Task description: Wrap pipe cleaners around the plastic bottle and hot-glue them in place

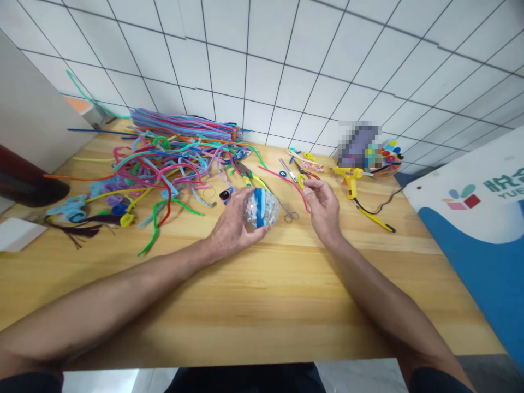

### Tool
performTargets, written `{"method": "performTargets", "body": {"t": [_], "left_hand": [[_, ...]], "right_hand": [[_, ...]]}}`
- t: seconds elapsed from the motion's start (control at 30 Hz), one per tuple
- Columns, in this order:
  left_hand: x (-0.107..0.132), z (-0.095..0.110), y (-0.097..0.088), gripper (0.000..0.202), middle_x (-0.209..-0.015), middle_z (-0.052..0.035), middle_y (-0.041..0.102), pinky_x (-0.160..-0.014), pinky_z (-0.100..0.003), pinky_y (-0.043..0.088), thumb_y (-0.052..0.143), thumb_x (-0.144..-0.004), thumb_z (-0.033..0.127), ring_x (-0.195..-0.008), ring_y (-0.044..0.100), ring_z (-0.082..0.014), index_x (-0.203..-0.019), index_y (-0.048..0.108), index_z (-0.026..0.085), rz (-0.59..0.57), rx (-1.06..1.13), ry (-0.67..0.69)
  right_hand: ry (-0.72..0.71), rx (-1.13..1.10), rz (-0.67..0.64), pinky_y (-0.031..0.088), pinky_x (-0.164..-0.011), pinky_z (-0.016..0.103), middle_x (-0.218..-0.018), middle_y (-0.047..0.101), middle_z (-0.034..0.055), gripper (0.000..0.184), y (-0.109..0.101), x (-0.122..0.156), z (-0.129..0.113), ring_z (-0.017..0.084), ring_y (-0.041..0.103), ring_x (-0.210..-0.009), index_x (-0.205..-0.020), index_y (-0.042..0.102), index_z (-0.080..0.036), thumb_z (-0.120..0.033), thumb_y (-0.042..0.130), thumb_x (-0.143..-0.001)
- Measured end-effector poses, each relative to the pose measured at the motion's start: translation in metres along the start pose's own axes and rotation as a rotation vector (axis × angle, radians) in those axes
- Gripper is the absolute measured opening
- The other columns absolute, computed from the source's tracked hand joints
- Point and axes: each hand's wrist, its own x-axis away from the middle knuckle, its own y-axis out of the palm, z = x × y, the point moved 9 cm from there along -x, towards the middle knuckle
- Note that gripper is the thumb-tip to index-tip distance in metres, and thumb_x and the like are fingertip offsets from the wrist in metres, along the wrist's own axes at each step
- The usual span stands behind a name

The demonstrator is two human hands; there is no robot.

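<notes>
A clear ball with glittery bits inside and blue bands round it is gripped in my left hand, thumb below and fingers behind. My right hand is to the right of the ball, apart from it, with thumb and fingertips pinched together. Whatever is between those fingertips is too small or hidden to make out. A pink pipe cleaner runs up to the right fingertips; I cannot tell if they touch it. Just behind that hand are yellow-handled pliers. Small metal scissors lie between the hands, partly behind the ball.
A tangle of coloured pipe cleaners covers the left back of the wooden table, a bundle behind it. On the right are a yellow glue gun with its cord, a yellow cutter and a container of pompoms. A tiled wall rises behind.
</notes>
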Motion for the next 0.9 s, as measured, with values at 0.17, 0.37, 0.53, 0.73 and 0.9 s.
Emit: {"method": "performTargets", "body": {"t": [0.17,0.37,0.53,0.73,0.9], "left_hand": [[0.000,-0.003,0.005,0.083,-0.151,-0.0194,0.050,-0.122,-0.057,0.046,0.077,-0.089,0.038,-0.144,0.052,-0.0360,-0.156,0.032,0.021,-0.002,0.058,0.013],[-0.002,-0.011,0.005,0.081,-0.149,-0.0183,0.051,-0.122,-0.056,0.047,0.078,-0.088,0.038,-0.142,0.054,-0.0347,-0.154,0.035,0.020,0.053,0.080,-0.026],[-0.002,-0.009,0.009,0.101,-0.156,-0.0194,0.045,-0.127,-0.058,0.041,0.092,-0.075,0.039,-0.150,0.045,-0.0381,-0.156,0.034,0.021,0.046,0.077,-0.045],[-0.002,-0.006,-0.001,0.092,-0.152,-0.0187,0.050,-0.123,-0.058,0.046,0.085,-0.082,0.037,-0.144,0.052,-0.0368,-0.157,0.033,0.021,0.116,0.046,-0.021],[-0.002,-0.004,0.008,0.085,-0.149,-0.0175,0.052,-0.120,-0.058,0.049,0.082,-0.084,0.038,-0.142,0.053,-0.0363,-0.155,0.037,0.023,-0.004,0.063,-0.019]], "right_hand": [[0.120,0.026,0.014,0.056,-0.088,0.039,-0.100,0.078,0.0034,0.023,-0.021,-0.020,0.013,0.021,0.069,-0.091,-0.101,0.074,-0.023,-0.042,0.071,-0.088],[0.187,0.218,0.010,0.056,-0.075,0.036,-0.086,0.076,0.0035,0.026,-0.053,-0.043,0.037,0.021,0.069,-0.079,-0.091,0.074,-0.021,-0.045,0.071,-0.081],[0.227,0.449,0.032,0.057,-0.080,0.042,-0.089,0.078,0.0056,0.028,-0.061,-0.054,0.064,0.024,0.070,-0.082,-0.090,0.073,-0.021,-0.045,0.067,-0.079],[0.201,0.580,0.143,0.054,-0.095,0.044,-0.098,0.079,0.0081,0.023,-0.073,-0.062,0.063,0.026,0.071,-0.093,-0.091,0.071,-0.022,-0.042,0.064,-0.083],[0.390,0.685,0.359,0.054,-0.097,0.049,-0.102,0.077,0.0142,0.030,-0.137,-0.053,0.086,0.032,0.071,-0.099,-0.094,0.067,-0.020,-0.048,0.061,-0.085]]}}
